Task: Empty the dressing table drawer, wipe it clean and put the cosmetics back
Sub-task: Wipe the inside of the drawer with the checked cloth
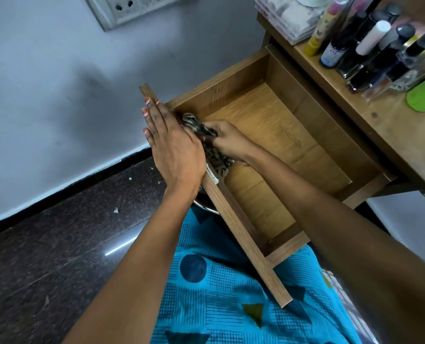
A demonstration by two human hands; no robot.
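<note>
- Left hand: fingers straight and together, palm laid flat along the top edge of the drawer front. It holds nothing and appears to steady the panel.
- Right hand: just beside the left hand, inside the drawer, fingers curled round a bunched cloth.
- Cloth: dark, patterned and crumpled, pressed into the drawer corner between and beneath the two hands. Judged soft, light and fully compliant. Best gripped as a wad, so that a fold can be pushed into the corners.
- Drawer: pulled out, its floor bare ahead of and to the right of the right hand. Judged stiff board, but it projects unsupported from the counter, so downward force is better kept light, with the front braced as shown.
- Cosmetics: bottles and tubes crowded upright on the counter, well beyond the right hand. Judged small, smooth and partly glass, hence slippery and breakable. Take each round its body, one at a time, since neighbours touch and may topple.
</note>
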